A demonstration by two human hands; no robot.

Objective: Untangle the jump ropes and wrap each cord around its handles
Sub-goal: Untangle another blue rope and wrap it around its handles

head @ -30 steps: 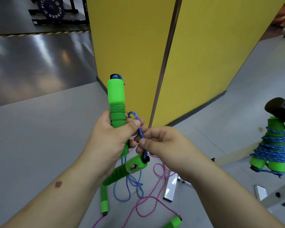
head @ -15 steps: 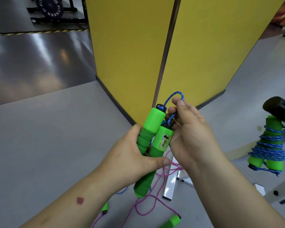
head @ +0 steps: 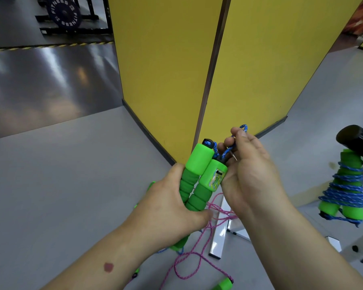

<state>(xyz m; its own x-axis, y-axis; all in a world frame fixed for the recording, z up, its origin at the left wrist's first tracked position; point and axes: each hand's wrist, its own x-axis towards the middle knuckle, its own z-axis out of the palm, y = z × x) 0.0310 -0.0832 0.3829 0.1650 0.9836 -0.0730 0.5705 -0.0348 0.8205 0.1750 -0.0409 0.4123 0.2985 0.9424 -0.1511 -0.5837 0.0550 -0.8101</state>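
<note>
Two green handles [head: 199, 181] are held side by side, upright, at centre frame by the left hand [head: 172, 214], whose fingers are curled round the foam grips. One second earlier only one handle was raised while the second hung below the hands; the pair has since been brought together and lifted slightly to the right. This is judged to mark the end of untangling for this rope and the start of wrapping.

The blue cord [head: 231, 147] is pinched between thumb and fingertips of the right hand [head: 247, 176], just above the handle tops, with a small loop standing clear at the fingertips. The loop has been drawn tighter and closer to the handle caps than it was half a second ago. The rest of the cord is mostly hidden behind the hands (only a short blue stretch shows below the left wrist).

A pink rope [head: 197, 256] is seen lying loose on the floor at lower centre, not yet wrapped, with one of its green handles at the bottom edge. A finished bundle [head: 344, 191], blue cord wound round green handles, is noted at the right edge of the frame.

The next move is judged to require the cord to be led round both handles under tension.
</note>
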